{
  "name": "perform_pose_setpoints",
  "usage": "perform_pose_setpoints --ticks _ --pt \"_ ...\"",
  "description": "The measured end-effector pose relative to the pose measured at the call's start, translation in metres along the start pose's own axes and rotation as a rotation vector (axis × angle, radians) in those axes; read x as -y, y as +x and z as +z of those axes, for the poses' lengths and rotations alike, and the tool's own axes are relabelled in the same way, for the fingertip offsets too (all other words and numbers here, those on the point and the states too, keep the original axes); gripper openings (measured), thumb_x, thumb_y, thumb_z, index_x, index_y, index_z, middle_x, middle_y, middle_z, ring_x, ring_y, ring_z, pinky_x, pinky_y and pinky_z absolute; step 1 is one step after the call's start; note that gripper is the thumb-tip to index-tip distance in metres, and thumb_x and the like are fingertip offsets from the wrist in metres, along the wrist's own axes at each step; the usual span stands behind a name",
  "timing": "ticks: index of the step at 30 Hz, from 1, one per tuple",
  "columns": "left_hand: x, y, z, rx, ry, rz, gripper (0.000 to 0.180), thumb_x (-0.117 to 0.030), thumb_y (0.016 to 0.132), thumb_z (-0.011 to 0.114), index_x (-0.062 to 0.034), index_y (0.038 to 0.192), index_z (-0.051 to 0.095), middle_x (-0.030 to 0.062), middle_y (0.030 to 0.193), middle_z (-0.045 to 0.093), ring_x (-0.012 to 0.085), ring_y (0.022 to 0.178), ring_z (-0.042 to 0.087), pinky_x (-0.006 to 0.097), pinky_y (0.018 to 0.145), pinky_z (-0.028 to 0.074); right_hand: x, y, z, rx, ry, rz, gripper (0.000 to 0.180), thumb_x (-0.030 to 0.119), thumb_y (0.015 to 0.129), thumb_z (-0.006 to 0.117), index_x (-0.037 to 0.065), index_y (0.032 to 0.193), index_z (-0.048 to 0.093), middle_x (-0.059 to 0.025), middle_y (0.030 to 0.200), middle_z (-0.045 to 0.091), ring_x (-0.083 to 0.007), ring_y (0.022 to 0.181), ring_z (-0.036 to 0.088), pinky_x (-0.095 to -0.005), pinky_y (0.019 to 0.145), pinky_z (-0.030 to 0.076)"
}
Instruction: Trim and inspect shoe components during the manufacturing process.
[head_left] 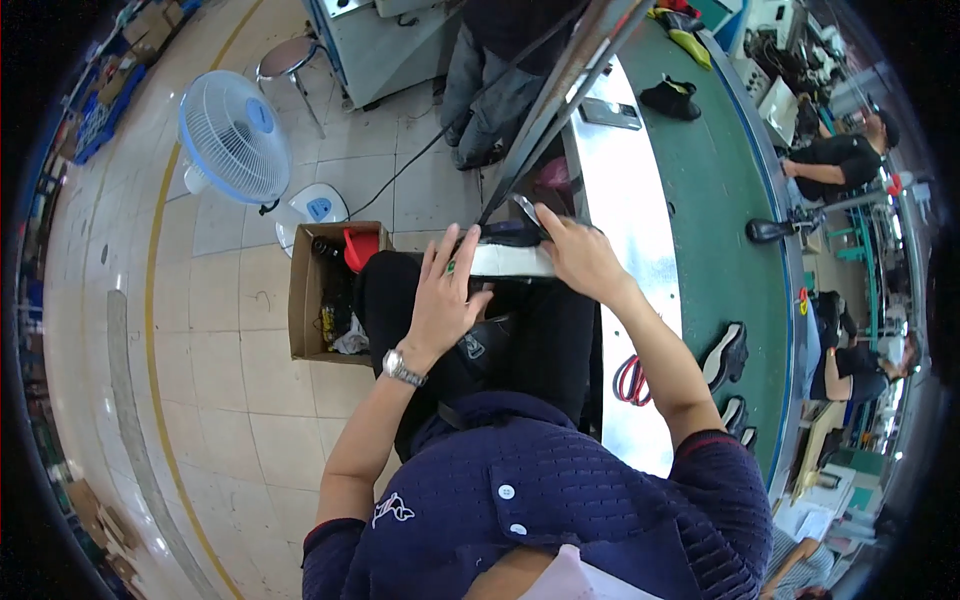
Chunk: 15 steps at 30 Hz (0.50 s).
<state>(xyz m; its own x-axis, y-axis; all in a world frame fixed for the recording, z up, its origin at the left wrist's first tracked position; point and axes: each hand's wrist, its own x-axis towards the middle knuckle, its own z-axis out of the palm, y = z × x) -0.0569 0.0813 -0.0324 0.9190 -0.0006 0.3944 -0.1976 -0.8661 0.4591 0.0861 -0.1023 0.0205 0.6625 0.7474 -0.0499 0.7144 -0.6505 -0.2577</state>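
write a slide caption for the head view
Left hand and right hand grip a black shoe with white sole beside a green conveyor belt.

the shoe (505,250) looks matt black with a smooth white rubber-like sole. the bench (625,190) edge is shiny metal, the belt (720,190) matt green. the box (305,300) is plain brown cardboard, the fan (232,135) glossy plastic.
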Motion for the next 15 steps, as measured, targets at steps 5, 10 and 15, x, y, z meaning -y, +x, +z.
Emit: perform_pose_setpoints --ticks 5,10,15 --pt "-0.034 -0.065 -0.014 0.053 -0.595 -0.493 0.108 -0.042 0.073 0.079 0.0041 0.147 0.016 0.0273 0.15 0.025 0.0369 0.139 0.029 0.04 0.112 0.028 0.036 -0.057 -0.036 0.478 0.5 0.232 0.052 0.016 0.092 0.056 0.01 0.141 0.036 -0.0158 0.082 0.065 -0.0259 0.06 0.066 -0.039 0.067 0.052" --pt "-0.015 -0.083 -0.032 -0.061 -0.463 -0.749 0.05 -0.035 0.093 0.059 0.0032 0.124 0.055 0.0235 0.111 0.062 0.0318 0.098 0.063 0.036 0.079 0.049 0.062 -0.075 -0.038 0.594 0.586 0.218 0.055 0.021 0.095 0.055 0.015 0.145 0.031 -0.0173 0.087 0.067 -0.0267 0.075 0.07 -0.041 0.076 0.053" --pt "-0.012 -0.089 -0.036 0.028 -0.5 -0.785 0.037 -0.03 0.097 0.052 0.002 0.11 0.065 0.0223 0.078 0.063 0.0337 0.067 0.062 0.037 0.062 0.047 0.068 -0.063 -0.029 0.656 0.431 -0.033 0.06 0.019 0.095 0.053 0.018 0.148 0.025 -0.0202 0.096 0.067 -0.0353 0.083 0.068 -0.0439 0.08 0.051"
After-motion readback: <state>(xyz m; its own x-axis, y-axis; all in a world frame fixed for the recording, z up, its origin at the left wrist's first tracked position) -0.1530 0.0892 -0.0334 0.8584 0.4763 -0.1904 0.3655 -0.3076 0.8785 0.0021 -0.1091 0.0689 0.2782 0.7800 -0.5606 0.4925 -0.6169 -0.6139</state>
